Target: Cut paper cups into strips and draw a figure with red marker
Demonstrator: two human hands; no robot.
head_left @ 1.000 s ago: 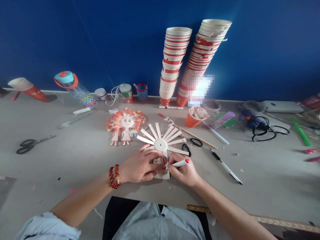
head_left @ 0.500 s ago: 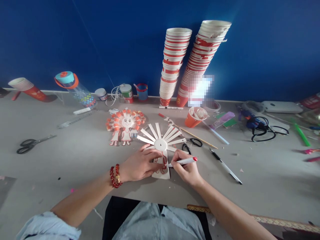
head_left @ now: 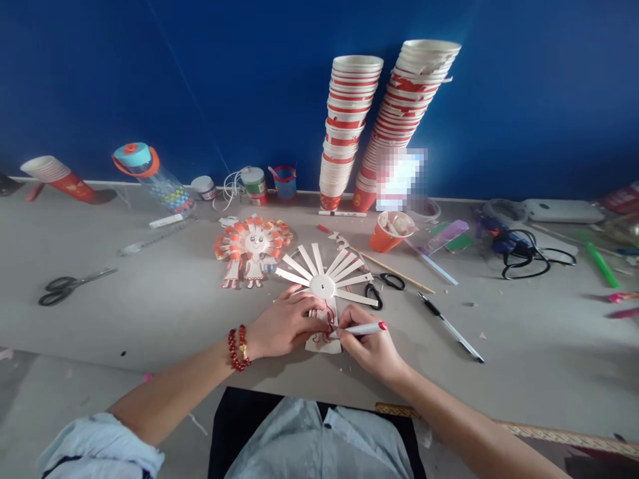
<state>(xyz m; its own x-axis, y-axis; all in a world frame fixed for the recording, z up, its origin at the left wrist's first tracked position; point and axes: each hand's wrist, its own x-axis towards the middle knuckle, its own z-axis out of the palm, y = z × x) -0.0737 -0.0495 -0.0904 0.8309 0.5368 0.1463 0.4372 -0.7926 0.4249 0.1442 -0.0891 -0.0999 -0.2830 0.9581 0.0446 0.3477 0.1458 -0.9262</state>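
A white paper-cup cutout (head_left: 323, 344) lies on the table with strips fanned out above its round middle. Red outlines of a small figure are drawn on its lower part. My left hand (head_left: 284, 326) rests over its left side, fingers stretched and pressing it down. In my right hand (head_left: 372, 349) is a white marker with a red end (head_left: 364, 328), gripped between thumb and fingers. The marker's tip is at the red lines, partly hidden by my fingers. Two paper dolls (head_left: 253, 249) with curled orange-and-white hair lie to the upper left of the cutout.
Black-handled scissors (head_left: 392, 281) lie beside the cutout's strips; another pair of scissors (head_left: 62, 291) is at far left. A pen (head_left: 452, 328) lies to the right. Tall stacks of paper cups (head_left: 352, 126) stand at the blue wall, near an orange cup of scraps (head_left: 383, 239).
My right hand has shifted slightly left and the marker sits a little lower over the drawing. My left hand still holds down the cutout. The whole view has turned slightly.
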